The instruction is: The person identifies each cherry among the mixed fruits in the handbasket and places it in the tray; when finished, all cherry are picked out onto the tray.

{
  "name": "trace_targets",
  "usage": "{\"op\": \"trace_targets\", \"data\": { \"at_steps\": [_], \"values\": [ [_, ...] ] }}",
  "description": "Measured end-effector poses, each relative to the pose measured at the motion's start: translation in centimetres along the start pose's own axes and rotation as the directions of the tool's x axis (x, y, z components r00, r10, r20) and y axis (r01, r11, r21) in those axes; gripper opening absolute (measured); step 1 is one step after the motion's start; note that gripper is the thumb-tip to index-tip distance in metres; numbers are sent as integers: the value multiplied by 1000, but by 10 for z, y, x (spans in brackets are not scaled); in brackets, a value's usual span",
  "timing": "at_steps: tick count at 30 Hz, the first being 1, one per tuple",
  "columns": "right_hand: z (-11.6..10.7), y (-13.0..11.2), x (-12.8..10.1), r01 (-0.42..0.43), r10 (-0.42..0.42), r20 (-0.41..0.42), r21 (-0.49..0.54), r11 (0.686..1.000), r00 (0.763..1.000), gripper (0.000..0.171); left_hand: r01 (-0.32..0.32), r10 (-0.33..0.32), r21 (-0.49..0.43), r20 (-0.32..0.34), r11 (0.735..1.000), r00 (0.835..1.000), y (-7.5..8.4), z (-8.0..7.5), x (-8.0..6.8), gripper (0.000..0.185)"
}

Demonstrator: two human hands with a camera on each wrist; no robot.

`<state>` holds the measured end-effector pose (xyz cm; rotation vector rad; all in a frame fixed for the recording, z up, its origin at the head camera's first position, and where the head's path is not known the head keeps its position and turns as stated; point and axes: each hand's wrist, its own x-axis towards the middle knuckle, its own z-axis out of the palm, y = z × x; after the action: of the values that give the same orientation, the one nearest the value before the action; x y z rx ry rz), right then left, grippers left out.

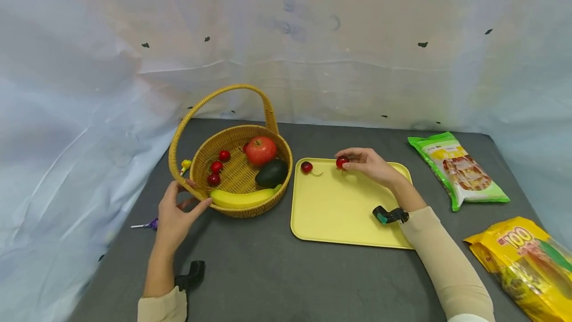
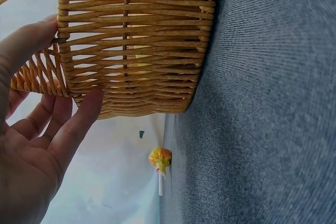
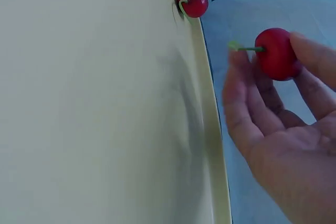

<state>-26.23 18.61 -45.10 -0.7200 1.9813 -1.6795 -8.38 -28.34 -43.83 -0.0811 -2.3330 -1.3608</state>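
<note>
My left hand [image 1: 173, 220] grips the near-left rim of the wicker basket [image 1: 232, 212], thumb on one side and fingers on the other, where the tall handle [image 1: 178, 133] joins it. Inside the basket lie a banana [image 1: 243, 199], an avocado [image 1: 271, 173], a red apple [image 1: 261, 151] and several cherries [image 1: 216, 167]. Between thumb and fingers, my right hand [image 1: 373, 167] pinches a red cherry [image 3: 275, 54] with a green stem, held above the far edge of the yellow tray [image 1: 344, 217]. Another cherry [image 1: 306, 167] rests on the tray's far-left corner, stem pointing right.
A green-and-white snack bag [image 1: 462, 170] lies right of the tray, with a yellow candy bag [image 1: 527, 262] nearer the front. Left of the basket are a yellow-wrapped lollipop [image 2: 160, 158] and a purple one [image 1: 153, 224]. White sheeting [image 1: 313, 88] closes off the grey table's back.
</note>
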Motion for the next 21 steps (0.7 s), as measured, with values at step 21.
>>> {"op": "trace_targets", "data": {
  "at_steps": [21],
  "values": [
    [10, 13, 15, 6, -20, -48, -270, 963, 999, 37, -5, 5, 43, -2, 999, 1000, -2, 0, 0, 55]
  ]
}}
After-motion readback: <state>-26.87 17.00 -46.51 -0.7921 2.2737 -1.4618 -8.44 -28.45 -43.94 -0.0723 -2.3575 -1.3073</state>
